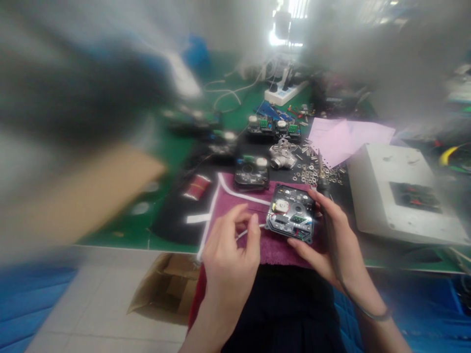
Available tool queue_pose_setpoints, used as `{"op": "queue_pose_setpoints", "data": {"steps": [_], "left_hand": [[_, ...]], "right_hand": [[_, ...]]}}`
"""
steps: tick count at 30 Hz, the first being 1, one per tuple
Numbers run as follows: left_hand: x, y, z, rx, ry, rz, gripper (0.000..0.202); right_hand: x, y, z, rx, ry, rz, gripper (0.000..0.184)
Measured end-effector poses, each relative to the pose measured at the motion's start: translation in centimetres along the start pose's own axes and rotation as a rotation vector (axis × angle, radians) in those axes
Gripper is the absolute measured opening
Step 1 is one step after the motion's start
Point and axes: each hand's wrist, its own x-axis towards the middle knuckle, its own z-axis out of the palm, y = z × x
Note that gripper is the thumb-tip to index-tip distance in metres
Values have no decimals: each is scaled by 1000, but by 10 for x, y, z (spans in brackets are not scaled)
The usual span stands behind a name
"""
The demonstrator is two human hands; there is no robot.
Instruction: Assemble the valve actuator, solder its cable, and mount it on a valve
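Observation:
My right hand (pixel 340 240) grips a square black module with an open circuit board (pixel 290 213) by its right edge, thumb at the lower edge and a finger at the upper corner. A soldering iron (pixel 322 179) points away just beyond those fingers; its dark cord runs down across my right hand and wrist. Whether the hand also bears the iron, I cannot tell. To the module's left, my left hand (pixel 233 250) has curled fingers around a thin white cable (pixel 252 230) that reaches toward the module. A purple cloth (pixel 235 201) lies beneath.
Another black module (pixel 252 171) and a metal casting (pixel 282 154) lie behind. Small metal rings and pins (pixel 309 171) are scattered near pink papers (pixel 336 137). A grey-white box (pixel 397 196) stands right, a solder spool (pixel 197 187) left, a power strip (pixel 285 92) at the back.

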Motion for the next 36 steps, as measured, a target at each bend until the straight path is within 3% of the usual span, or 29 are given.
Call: {"op": "queue_pose_setpoints", "data": {"steps": [2, 5, 11, 20, 26, 29, 33, 36], "left_hand": [[2, -1, 1, -82, -57, -94, 36], [6, 5, 1, -221, -23, -141, 48], [10, 23, -5, -142, -3, 110, 22], [3, 30, 12, -297, -74, 171, 22], [1, 33, 17, -337, -32, 33, 16], [-1, 33, 20, -380, -12, -51, 14], [-3, 33, 24, -423, -21, -167, 12], [-2, 32, 25, -428, -50, -226, 8]], "right_hand": [[1, -1, -1, -11, 0, -3, 96], [2, -2, -2, -10, 2, -10, 96], [0, 0, -3, -21, -5, -14, 95], [-2, 4, 1, 5, 5, -22, 93], [0, -1, -3, -9, -1, -26, 93], [-3, -8, -9, -22, 86, -59, 89], [-6, -28, -18, 172, 261, -49, 68], [0, -44, -23, 300, 218, -73, 62]]}}
